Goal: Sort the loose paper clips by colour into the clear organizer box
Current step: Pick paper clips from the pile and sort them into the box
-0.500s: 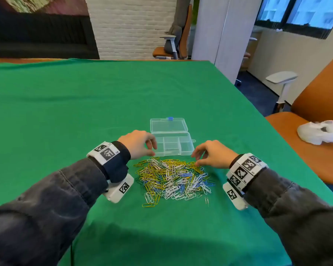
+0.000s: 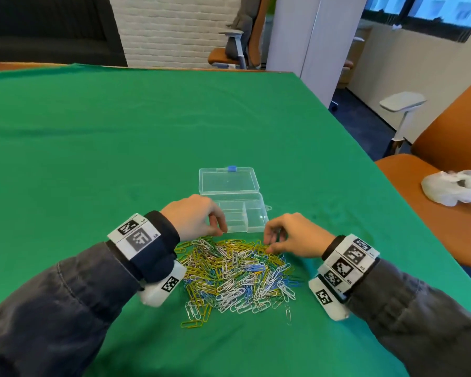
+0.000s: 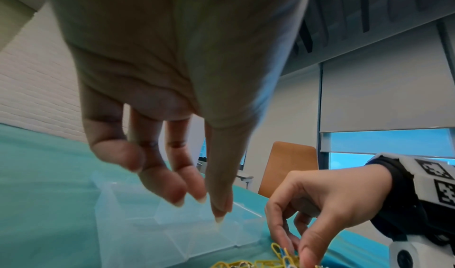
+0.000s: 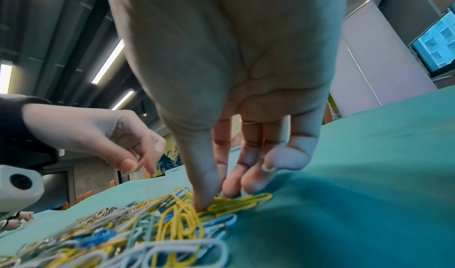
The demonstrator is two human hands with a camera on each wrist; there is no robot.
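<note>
Cloth (image 2: 120,148), green, covers the whole table; everything sits on it. Pile of paper clips (image 2: 237,276) lies nearest the person: yellow, white, blue and some green, tangled and overlapping. Box (image 2: 256,213), clear, stands just beyond the pile, lid folded back flat, compartments showing nothing in them as far as I can tell.

Right hand (image 2: 297,236) is down on the far right edge of the pile. Thumb (image 4: 204,194) and fingers (image 4: 234,182) close on a bunch of yellow clips (image 4: 236,204); whether any clip is gripped yet, I cannot tell. Left hand (image 2: 195,216) hovers above the near left corner of the box, fingers loosely curled, thumb near fingertips, nothing visible between them.

Judgement: sorting has barely begun. To do this pick well, pinch one colour only, lift slowly and shake off clips that hook on. Keep one compartment per colour.

In the way: clips interlock, so strays may ride along. The left hand partly covers the near compartments. An orange chair (image 2: 446,186) with a white bag (image 2: 452,189) stands well apart, right.
</note>
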